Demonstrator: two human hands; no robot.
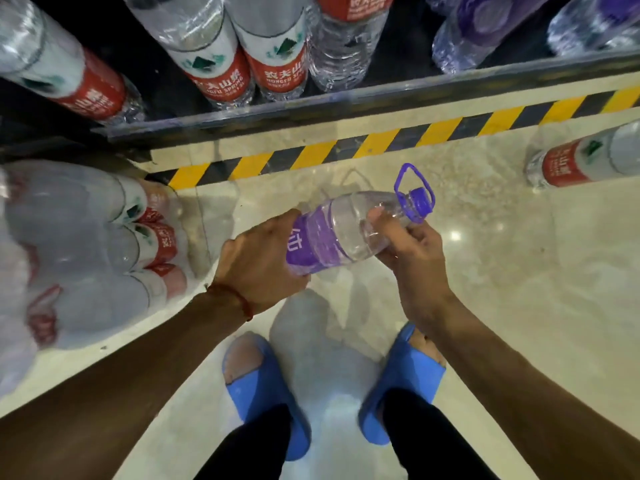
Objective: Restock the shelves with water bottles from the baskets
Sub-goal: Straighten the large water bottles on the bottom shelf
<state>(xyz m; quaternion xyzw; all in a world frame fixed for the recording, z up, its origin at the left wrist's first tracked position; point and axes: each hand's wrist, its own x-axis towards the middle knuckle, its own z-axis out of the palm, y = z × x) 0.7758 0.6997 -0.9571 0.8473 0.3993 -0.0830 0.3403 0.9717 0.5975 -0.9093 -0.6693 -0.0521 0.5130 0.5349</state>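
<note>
At nine o'clock a wrapped pack (79, 251) of red-label bottles waits, seemingly unopened. At centre our left hand (259, 265) grips the base of the purple-label bottle (349, 223) and our right hand (412, 254) its neck, below the part-stocked shelf (346, 100) at twelve; a loose bottle (585, 161) lies at two o'clock, unshelved.

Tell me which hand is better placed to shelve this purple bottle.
Probably the right hand: its grip is by the purple bottle's neck, and the shelved purple bottles stand on that side. The left hand holds the base.
</note>
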